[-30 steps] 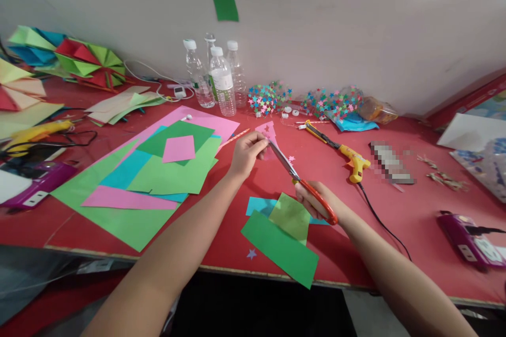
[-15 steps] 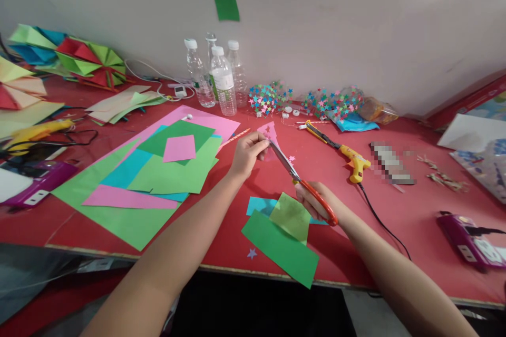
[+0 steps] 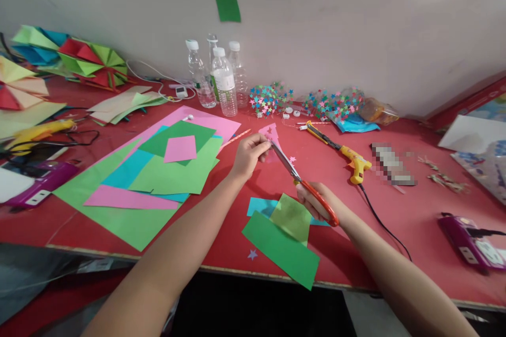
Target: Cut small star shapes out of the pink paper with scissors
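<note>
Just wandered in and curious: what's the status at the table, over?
Right hand gripping scissors. Left hand pinched at blade tips, contents unclear. Star-holed pink paper just behind, contact unclear.

Orange-handled metal scissors (image 3: 293, 171), held aslant

Paper sheets (image 3: 174, 176) lie on the table (image 3: 427, 221), left of the scissors (image 3: 291, 170); plastic bottles (image 3: 225, 84) stand behind the sheets, before the wall (image 3: 316, 36). A hot-glue gun (image 3: 356, 163) lies right of the scissors, a power strip (image 3: 458, 231) farther right.
</note>
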### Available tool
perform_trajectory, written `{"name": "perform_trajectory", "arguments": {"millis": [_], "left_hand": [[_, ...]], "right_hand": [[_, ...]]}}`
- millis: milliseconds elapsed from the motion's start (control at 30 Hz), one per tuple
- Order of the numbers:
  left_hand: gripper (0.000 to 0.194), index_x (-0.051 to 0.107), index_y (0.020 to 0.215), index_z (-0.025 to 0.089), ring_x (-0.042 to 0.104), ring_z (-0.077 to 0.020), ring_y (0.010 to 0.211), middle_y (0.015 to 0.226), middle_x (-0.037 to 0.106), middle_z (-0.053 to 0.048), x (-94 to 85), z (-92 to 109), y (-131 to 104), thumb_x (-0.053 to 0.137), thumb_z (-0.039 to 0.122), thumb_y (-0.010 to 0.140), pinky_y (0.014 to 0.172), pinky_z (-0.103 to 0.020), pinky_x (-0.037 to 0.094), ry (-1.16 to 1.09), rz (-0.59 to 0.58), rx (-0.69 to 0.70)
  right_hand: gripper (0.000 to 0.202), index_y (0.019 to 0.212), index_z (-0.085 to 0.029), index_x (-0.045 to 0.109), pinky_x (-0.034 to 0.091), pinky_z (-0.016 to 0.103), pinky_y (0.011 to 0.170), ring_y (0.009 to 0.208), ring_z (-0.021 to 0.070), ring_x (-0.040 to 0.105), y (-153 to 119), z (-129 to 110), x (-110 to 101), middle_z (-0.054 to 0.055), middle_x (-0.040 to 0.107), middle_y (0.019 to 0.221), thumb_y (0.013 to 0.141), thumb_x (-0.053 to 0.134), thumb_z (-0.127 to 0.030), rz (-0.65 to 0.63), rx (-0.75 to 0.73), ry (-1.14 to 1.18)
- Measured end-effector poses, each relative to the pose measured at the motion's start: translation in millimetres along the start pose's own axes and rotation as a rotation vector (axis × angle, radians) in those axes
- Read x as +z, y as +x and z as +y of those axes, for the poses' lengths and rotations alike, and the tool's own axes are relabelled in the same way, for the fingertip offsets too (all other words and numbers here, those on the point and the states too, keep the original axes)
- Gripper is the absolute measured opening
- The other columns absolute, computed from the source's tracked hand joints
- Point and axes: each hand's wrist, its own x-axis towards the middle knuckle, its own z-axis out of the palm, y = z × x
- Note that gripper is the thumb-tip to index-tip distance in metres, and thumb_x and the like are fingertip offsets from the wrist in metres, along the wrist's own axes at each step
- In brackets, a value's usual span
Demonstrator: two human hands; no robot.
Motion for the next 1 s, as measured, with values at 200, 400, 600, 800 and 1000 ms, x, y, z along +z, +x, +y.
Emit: {"name": "perform_trajectory", "arguments": {"millis": [200, 400, 600, 800, 1000], "left_hand": [[0.016, 0.057, 0.059, 0.018, 0.043, -0.0053, 0.038, 0.046, 0.052, 0.005, 0.7, 0, 0, 0.064, 0.028, 0.069, 0.040, -0.018, 0.032, -0.016, 0.003, -0.008], [0.016, 0.057, 0.059, 0.017, 0.043, -0.0054, 0.038, 0.045, 0.051, 0.005, 0.6, -1, -1, 0.064, 0.029, 0.068, 0.040, -0.019, 0.033, -0.035, 0.005, -0.025], [0.016, 0.058, 0.061, 0.017, 0.047, -0.0070, 0.042, 0.048, 0.054, 0.004, -3.2, -1, 1, 0.063, 0.028, 0.071, 0.044, -0.021, 0.037, -0.013, -0.027, -0.001], [0.012, 0.059, 0.064, 0.018, 0.047, -0.0068, 0.044, 0.049, 0.053, 0.005, 0.6, 0, 0, 0.065, 0.026, 0.071, 0.047, -0.020, 0.037, -0.023, 0.025, 0.022], [0.013, 0.061, 0.067, 0.018, 0.047, -0.0065, 0.045, 0.051, 0.055, 0.005, 8.3, 1, -5, 0.068, 0.028, 0.068, 0.046, -0.020, 0.035, -0.109, 0.086, -0.057]], "right_hand": [[0.055, 0.064, -0.021, 0.045, 0.026, 0.020, 0.034, 0.030, 0.0066, 0.033, -1, -2, 0, -0.007, 0.040, 0.033, 0.080, 0.046, -0.073, 0.015, 0.029, -0.032], [0.055, 0.062, -0.021, 0.044, 0.025, 0.020, 0.034, 0.031, 0.0068, 0.034, -1, -1, 0, -0.007, 0.039, 0.033, 0.081, 0.047, -0.073, 0.026, 0.006, -0.043], [0.054, 0.060, -0.021, 0.044, 0.024, 0.021, 0.034, 0.030, 0.0066, 0.033, 3, 2, -2, -0.007, 0.038, 0.034, 0.082, 0.050, -0.070, 0.024, -0.017, -0.034], [0.056, 0.060, -0.020, 0.045, 0.026, 0.020, 0.033, 0.029, 0.0061, 0.032, 0, -2, -4, -0.007, 0.038, 0.032, 0.080, 0.050, -0.073, -0.018, -0.018, 0.009], [0.057, 0.066, -0.019, 0.048, 0.027, 0.019, 0.031, 0.027, 0.0059, 0.033, 2, 7, -4, -0.007, 0.042, 0.034, 0.083, 0.044, -0.073, -0.057, -0.038, 0.052]]}}
